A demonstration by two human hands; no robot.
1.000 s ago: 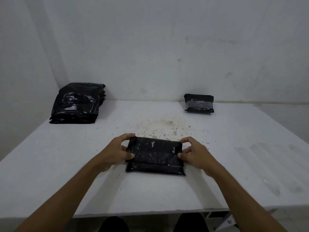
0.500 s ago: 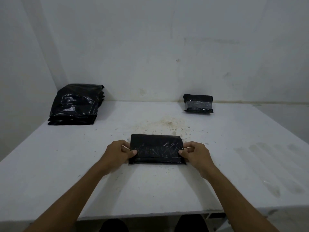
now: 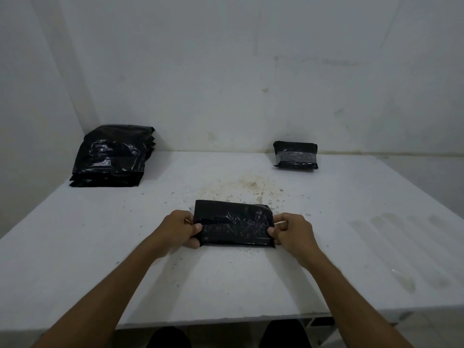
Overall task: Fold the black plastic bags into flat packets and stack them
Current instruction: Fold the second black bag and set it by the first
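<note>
Folded black packet [image 3: 234,223], glossy crinkled plastic and rectangular, lies flat mid-bench [image 3: 75,259] with its long axis left to right. Left hand [image 3: 178,228] pinches its left end, right hand [image 3: 291,231] its right end, thumbs on top.

- White table [image 3: 75,259], speckled with brown stains at its middle.
- Pile of unfolded black bags [image 3: 111,156], far left corner.
- Taped packet stack [image 3: 295,155], far right.
- Folded packet [image 3: 233,223], centre.
</note>
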